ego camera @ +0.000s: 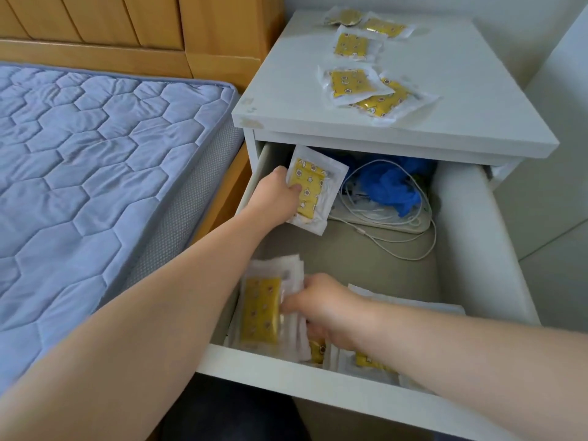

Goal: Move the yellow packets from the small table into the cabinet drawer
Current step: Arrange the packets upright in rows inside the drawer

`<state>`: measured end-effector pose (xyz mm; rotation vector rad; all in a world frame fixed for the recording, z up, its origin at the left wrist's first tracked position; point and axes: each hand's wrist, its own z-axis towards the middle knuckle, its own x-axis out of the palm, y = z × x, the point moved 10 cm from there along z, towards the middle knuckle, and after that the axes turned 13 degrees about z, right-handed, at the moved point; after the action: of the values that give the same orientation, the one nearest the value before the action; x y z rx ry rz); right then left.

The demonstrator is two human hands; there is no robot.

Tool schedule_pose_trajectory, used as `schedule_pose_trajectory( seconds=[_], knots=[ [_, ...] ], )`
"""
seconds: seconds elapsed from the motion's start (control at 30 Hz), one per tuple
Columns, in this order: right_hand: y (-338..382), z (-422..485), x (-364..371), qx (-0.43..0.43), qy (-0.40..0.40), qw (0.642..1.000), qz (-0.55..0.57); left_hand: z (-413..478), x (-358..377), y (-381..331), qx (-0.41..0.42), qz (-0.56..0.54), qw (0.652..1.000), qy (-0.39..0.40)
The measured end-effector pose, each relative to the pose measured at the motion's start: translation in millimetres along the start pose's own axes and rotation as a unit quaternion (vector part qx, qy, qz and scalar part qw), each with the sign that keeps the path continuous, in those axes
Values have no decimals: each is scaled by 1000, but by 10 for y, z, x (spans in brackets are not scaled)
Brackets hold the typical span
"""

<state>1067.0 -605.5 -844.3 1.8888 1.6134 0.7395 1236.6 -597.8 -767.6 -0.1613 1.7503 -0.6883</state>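
Stowing step: left grip (280,194) pinches a packet (310,186) inside the drawer (318,364), right grip (324,308) clasps the front stack (261,313); further packets (351,44) on the tabletop (477,90) call for release, then another reach.

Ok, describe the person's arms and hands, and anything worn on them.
Both arms are bare to the frame edge: no sleeve shows on the left forearm or the right forearm. The left hand and right hand wear no gloves; no watch, bracelet or ring is visible.
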Motion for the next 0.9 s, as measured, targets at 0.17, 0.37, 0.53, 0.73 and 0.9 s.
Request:
schedule_pose_trajectory(
  seconds=[0.17, 0.37, 0.53, 0.73, 0.9],
  knots=[
    [338, -177, -146, -94, 42, 937, -335, 9, 57, 0, 5, -33, 999, 27],
    [1320, -305, -1156, -363, -249, 831, -340, -18, 185, -45, 29, -36, 995, 90],
    [1406, 27, -1485, -298, -241, 859, -339, -180, 389, -335, 145, 10, 976, 160],
    [1556, -19, -1480, -296, -108, 927, -201, -323, 411, -448, 189, -82, 945, 253],
    [1238, 70, -1609, -187, -78, 954, -221, -765, 771, -234, 288, 136, 810, 492]
  ],
)
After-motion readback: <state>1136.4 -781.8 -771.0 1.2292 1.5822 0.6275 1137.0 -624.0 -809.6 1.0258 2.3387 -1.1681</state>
